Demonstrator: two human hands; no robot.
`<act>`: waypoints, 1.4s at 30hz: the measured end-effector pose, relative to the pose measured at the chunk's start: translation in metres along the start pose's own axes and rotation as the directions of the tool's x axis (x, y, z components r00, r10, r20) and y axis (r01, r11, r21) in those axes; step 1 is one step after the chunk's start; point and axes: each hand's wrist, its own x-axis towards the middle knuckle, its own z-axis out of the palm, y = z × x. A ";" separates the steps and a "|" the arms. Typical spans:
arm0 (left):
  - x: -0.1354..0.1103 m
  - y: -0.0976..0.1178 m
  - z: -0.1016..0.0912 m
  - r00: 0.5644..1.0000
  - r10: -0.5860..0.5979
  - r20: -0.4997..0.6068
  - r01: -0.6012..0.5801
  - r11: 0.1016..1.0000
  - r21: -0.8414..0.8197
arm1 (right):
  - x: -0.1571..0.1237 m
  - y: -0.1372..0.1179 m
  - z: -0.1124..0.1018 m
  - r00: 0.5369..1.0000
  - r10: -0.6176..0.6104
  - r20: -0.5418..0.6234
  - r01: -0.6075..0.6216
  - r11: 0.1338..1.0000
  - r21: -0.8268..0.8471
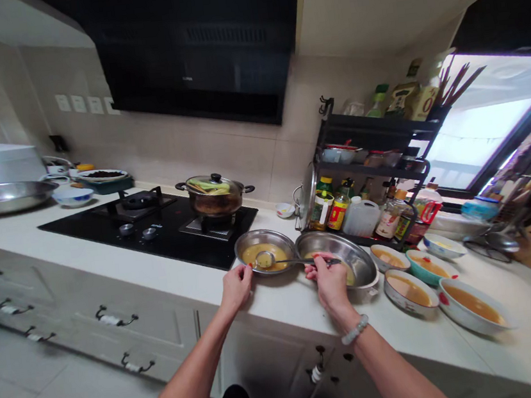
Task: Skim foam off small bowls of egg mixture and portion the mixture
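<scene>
My left hand (237,286) pinches the near left rim of a shallow metal bowl (280,238) with yellowish liquid in it. In my right hand (329,279) is the dark handle of a ladle (265,260), its scoop down in that liquid. The ladle's shaft lies across to the left, over the rims of both bowls. Directly below my right hand stands a larger metal basin (363,266), also with yellowish liquid, partly hidden by the hand. Close by on the right are bowls of brownish liquid, among them a patterned bowl (411,304) and a larger white bowl (496,325).
A lidded pot (216,203) stands on the black gas hob (189,250) behind the bowls. Bottles crowd a black rack (368,170) at the back right. A wide metal pan (4,202) lies far left on the white counter (169,282).
</scene>
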 end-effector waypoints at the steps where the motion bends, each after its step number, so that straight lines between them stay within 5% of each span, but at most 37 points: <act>1: 0.000 0.000 0.000 1.000 -0.003 0.000 0.003 1.000 0.000 | 0.000 -0.003 -0.001 1.000 0.008 -0.007 -0.008 1.000 0.005; 11: 0.000 -0.002 0.001 1.000 0.005 -0.005 -0.005 1.000 0.022 | 0.009 -0.028 -0.019 0.997 0.034 -0.075 -0.027 0.995 0.098; 29: 0.001 -0.004 0.001 1.000 0.013 -0.016 -0.012 0.999 0.052 | 0.045 -0.062 -0.118 0.922 -0.178 -0.342 0.155 0.983 -0.094; 32: 0.000 -0.003 0.001 1.000 0.016 -0.012 -0.015 0.999 0.046 | 0.038 -0.057 -0.126 0.929 -0.277 -0.247 0.194 0.930 -0.313; 35: 0.001 -0.004 0.001 1.000 0.017 -0.015 -0.017 0.998 0.053 | 0.029 -0.052 -0.130 0.912 -0.410 -0.031 0.335 0.784 -0.522; 39: 0.001 -0.005 0.002 1.000 0.020 -0.016 -0.019 0.998 0.057 | 0.017 -0.052 -0.124 0.765 -0.587 0.264 0.614 0.543 -0.573; 42: 0.001 -0.005 0.002 1.000 0.010 -0.012 -0.010 0.998 0.054 | 0.007 -0.055 -0.108 0.699 -0.634 0.331 0.697 0.499 -0.516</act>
